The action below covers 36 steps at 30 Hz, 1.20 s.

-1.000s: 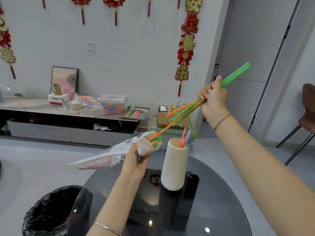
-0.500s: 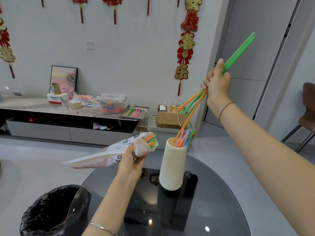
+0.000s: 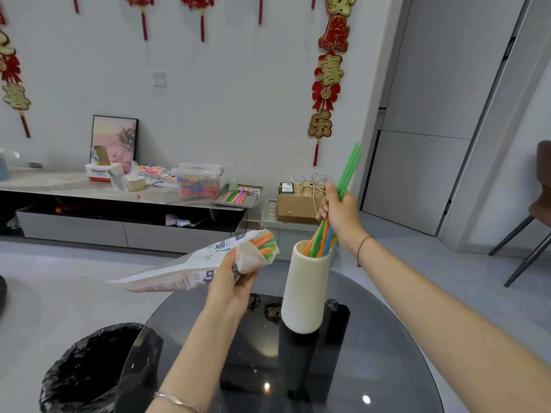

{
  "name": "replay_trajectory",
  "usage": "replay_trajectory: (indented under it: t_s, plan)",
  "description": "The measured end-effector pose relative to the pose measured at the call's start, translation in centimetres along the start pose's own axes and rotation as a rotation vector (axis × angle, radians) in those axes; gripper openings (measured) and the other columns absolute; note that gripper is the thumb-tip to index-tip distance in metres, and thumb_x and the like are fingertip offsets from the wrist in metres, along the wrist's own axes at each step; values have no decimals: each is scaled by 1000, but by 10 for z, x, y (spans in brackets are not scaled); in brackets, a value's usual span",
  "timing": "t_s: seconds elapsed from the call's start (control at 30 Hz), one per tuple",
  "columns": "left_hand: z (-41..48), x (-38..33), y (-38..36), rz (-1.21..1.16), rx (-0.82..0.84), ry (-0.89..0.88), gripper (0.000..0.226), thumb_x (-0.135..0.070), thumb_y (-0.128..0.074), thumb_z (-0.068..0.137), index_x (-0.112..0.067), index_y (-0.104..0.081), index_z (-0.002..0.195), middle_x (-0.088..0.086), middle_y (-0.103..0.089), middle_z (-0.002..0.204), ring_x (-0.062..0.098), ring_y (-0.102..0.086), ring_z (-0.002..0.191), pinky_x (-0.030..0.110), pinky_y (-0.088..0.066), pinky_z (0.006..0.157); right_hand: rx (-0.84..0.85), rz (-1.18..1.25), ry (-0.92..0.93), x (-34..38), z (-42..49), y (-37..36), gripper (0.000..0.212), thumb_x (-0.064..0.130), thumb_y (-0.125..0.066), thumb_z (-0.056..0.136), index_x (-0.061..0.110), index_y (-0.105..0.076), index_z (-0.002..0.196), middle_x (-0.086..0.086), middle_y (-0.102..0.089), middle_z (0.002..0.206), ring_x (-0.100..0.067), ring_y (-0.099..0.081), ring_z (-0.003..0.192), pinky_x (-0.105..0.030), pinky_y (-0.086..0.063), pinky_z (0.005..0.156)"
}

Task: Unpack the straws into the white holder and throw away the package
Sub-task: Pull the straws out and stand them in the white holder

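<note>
White walls hung with red and gold paper ornaments (image 3: 327,81) back a round, dark glass counter (image 3: 372,362), glossy enough to mirror what stands on it.

Over the counter, the person's right hand (image 3: 340,214) has its grip closed around the middle of a bundle of long, thin straws (image 3: 347,171). Bright green ends rise above the fist, tilting up and to the right; below it, orange, green and blue ends fan downward into the mouth of the white holder (image 3: 304,290). That holder is a tall, matte, cream-white cup with fine vertical ribs on its lower half, and it stands upright near the counter's centre. A thin red cord circles the right wrist.

Just left of the holder, the left hand (image 3: 231,281) has its grip closed on the neck of the package (image 3: 179,272), a long white paper-like bag with printed grey and teal characters. It lies nearly level in the air, open end toward the holder, with pink, orange and green straw tips (image 3: 264,245) showing in the crumpled mouth. A silver bracelet sits on the left wrist.

Below the counter's left edge stands a bin lined with a black bag (image 3: 89,374). Against the far wall, a low cabinet (image 3: 74,189) carries boxes, a framed picture and a metal tray.
</note>
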<state>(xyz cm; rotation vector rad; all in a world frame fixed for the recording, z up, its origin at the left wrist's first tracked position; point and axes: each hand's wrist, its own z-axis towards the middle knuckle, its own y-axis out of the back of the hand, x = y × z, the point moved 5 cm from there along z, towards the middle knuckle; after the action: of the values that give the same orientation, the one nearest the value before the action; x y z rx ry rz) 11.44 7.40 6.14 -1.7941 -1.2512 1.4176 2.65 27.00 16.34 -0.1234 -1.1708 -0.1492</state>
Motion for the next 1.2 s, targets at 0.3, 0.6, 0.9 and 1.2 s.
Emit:
replay_trajectory:
  t_s: [0.3, 0.6, 0.9, 1.2]
  plan:
    - [0, 2, 0, 6, -2, 6, 59, -7, -59, 89, -10, -35, 143, 15, -58, 115, 31, -58, 117, 43, -49, 93, 98, -162, 13, 11, 2, 2, 13, 16, -53, 94, 17, -50, 82, -2, -62, 66, -15, -64, 57, -31, -59, 69]
    - [-1, 1, -2, 59, 13, -4, 53, -7, -58, 91, -7, -39, 140, 16, -58, 123, 28, -60, 107, 42, -53, 80, 25, -113, 167, 42, -17, -2, 6, 11, -49, 95, 9, -53, 98, -4, -67, 93, -12, -65, 85, -23, -54, 83]
    - [-12, -14, 0, 347, -62, -268, 48, -15, -70, 83, -3, -54, 127, 11, -66, 118, 20, -65, 97, 22, -59, 63, -132, 566, -492, -41, -113, -80, 33, 28, -39, 99, 8, -55, 119, -3, -60, 104, -18, -58, 98, -30, -45, 86]
    - [-33, -37, -23, 612, 128, -628, 50, -13, -73, 79, -10, -55, 126, 1, -67, 116, 6, -66, 103, 22, -55, 84, -109, 831, -560, -50, -124, -98, 27, 34, -40, 98, 16, -59, 107, -4, -71, 86, -17, -66, 79, -28, -56, 67]
